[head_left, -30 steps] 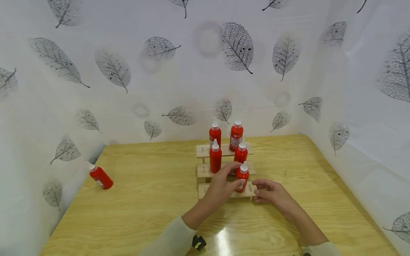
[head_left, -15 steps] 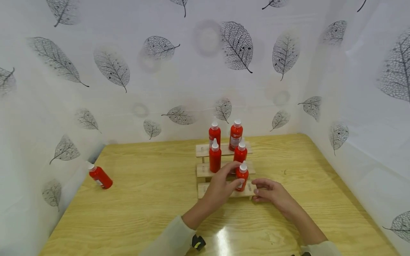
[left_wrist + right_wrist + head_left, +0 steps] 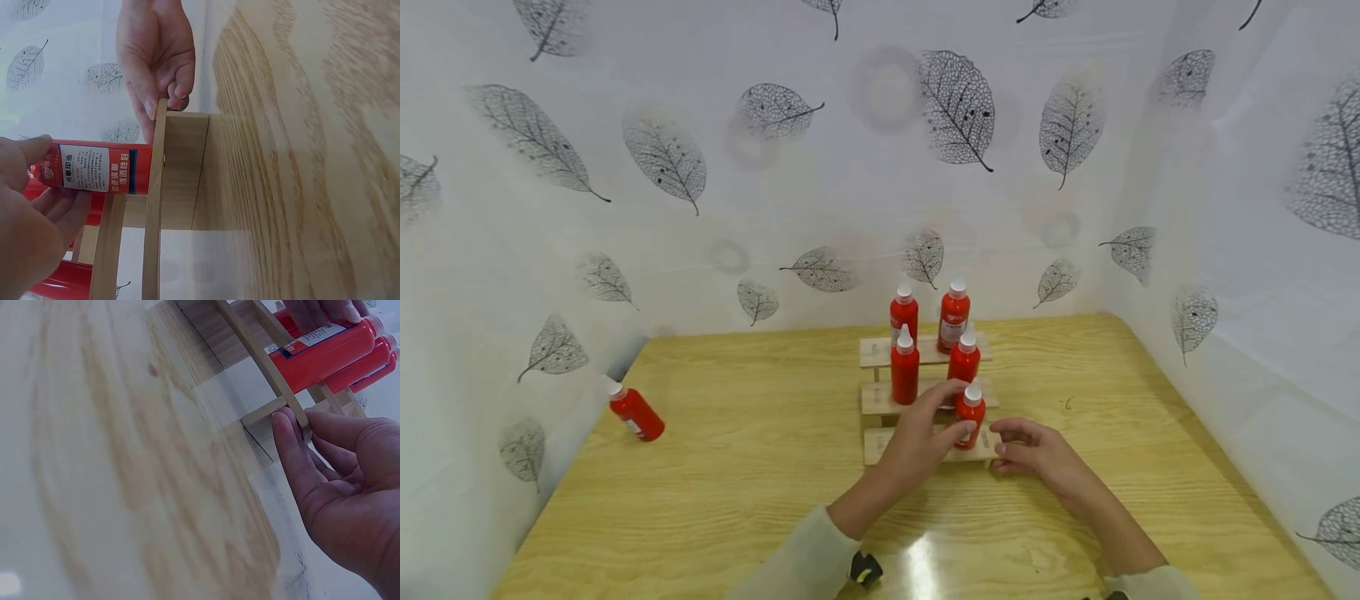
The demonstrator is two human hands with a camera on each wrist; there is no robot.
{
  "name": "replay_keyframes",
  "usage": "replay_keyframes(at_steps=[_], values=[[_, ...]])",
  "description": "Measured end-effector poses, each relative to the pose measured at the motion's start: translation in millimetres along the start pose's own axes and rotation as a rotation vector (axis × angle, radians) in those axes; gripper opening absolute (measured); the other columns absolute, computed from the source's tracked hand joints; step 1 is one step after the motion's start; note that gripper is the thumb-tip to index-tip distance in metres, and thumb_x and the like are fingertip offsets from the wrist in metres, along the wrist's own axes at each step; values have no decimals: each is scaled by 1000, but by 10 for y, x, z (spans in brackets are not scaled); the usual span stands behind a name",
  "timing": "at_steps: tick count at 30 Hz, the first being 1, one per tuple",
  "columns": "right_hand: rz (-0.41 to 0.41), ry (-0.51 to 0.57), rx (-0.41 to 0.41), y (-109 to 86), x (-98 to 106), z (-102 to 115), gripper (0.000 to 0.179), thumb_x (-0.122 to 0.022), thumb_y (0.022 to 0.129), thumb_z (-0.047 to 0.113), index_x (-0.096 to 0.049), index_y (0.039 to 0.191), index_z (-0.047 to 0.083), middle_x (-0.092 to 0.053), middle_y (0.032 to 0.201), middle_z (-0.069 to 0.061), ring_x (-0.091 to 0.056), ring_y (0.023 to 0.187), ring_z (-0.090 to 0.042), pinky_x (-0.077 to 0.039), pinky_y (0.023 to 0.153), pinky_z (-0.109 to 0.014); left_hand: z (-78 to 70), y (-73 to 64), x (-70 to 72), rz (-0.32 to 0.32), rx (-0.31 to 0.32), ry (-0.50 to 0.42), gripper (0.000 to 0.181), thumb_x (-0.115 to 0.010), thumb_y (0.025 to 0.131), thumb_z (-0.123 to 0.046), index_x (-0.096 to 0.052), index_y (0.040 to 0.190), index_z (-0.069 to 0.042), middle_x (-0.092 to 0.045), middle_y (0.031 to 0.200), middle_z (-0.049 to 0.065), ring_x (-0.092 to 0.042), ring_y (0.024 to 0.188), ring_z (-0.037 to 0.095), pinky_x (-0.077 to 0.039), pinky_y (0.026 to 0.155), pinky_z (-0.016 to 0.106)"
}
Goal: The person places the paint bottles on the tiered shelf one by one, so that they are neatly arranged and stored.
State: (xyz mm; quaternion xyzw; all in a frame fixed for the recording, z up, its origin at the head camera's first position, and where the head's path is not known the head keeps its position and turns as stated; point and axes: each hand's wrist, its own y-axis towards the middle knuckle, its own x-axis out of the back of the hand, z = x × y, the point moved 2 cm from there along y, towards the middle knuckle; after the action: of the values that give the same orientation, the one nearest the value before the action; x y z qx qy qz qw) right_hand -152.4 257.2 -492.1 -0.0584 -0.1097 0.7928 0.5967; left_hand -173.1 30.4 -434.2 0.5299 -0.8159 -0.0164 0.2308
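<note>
On the lowest step of a wooden three-step rack (image 3: 874, 446), at its right part, a red ink bottle (image 3: 972, 410) with a white nozzle cap stands upright. My left hand (image 3: 917, 442) holds it between thumb and fingers. In the left wrist view the bottle (image 3: 94, 167) shows a white label, its base against the step. My right hand (image 3: 1045, 454) is at the right end of that step. The right wrist view shows the right hand (image 3: 350, 481) pinching the board's end between thumb and fingers.
The middle step bears two more red bottles, one left (image 3: 905, 375) and one right (image 3: 964, 360). Another pair, left (image 3: 903, 315) and right (image 3: 954, 317), occupies the top step. Far left on the table (image 3: 737, 500), a single red bottle (image 3: 638, 415) appears slanted. Leaf-patterned curtains (image 3: 850, 192) surround the table.
The bottle in my left hand has shifted very slightly to the right. My right hand stays at the rack's end, and the other bottles have not moved.
</note>
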Motion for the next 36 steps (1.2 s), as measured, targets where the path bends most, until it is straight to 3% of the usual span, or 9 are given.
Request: replay_keyframes(at_steps=[7,15,20,23,28,31,36], values=[[-9,-19,-1,-2,4,11,59,-67,98,21,-43,143,-9,-56,127,-24,-71,101,-29,-60,89,-38,23,-136,96,5,12,53,65,-74,93,-27,-43,150,-26,-51,147,-7,-58,127,16,-54,102,40],[-14,-25,-17,12,7,16,59,-66,98,20,-42,144,-9,-57,127,-23,-70,101,-28,-60,89,-37,81,-495,507,-26,80,89,61,-68,96,-39,-42,150,-30,-51,147,-4,-55,125,26,-53,100,48],[-8,-22,-14,17,-1,6,60,-67,98,21,-42,144,-9,-57,127,-22,-70,101,-28,-60,89,-37,156,-691,806,-106,5,161,56,-70,97,-31,-49,147,-16,-56,142,2,-57,121,20,-52,100,48],[-11,-15,-14,13,0,0,61,-68,97,22,-42,143,-9,-57,126,-21,-70,102,-28,-60,89,-37,180,-786,976,-156,-13,225,53,-70,96,-28,-52,144,-15,-58,140,2,-57,123,18,-53,100,44],[-10,-21,-17,3,2,2,60,-67,98,23,-43,143,-9,-57,127,-21,-69,102,-28,-60,89,-36,228,-929,1275,-248,59,271,49,-68,97,-33,-52,142,-24,-57,140,-1,-57,124,21,-53,99,41],[-11,-26,-22,4,1,5,58,-66,98,23,-45,142,-8,-57,127,-22,-70,102,-27,-60,89,-36,259,-1022,1483,-316,107,262,48,-68,97,-31,-53,142,-25,-56,141,-1,-56,124,20,-52,100,30],[-12,-30,-17,4,7,15,58,-66,99,24,-45,141,-9,-57,129,-22,-70,102,-26,-60,89,-36,305,-1186,1830,-451,109,284,45,-68,98,-19,-55,141,-18,-57,139,2,-56,122,16,-45,97,9]])
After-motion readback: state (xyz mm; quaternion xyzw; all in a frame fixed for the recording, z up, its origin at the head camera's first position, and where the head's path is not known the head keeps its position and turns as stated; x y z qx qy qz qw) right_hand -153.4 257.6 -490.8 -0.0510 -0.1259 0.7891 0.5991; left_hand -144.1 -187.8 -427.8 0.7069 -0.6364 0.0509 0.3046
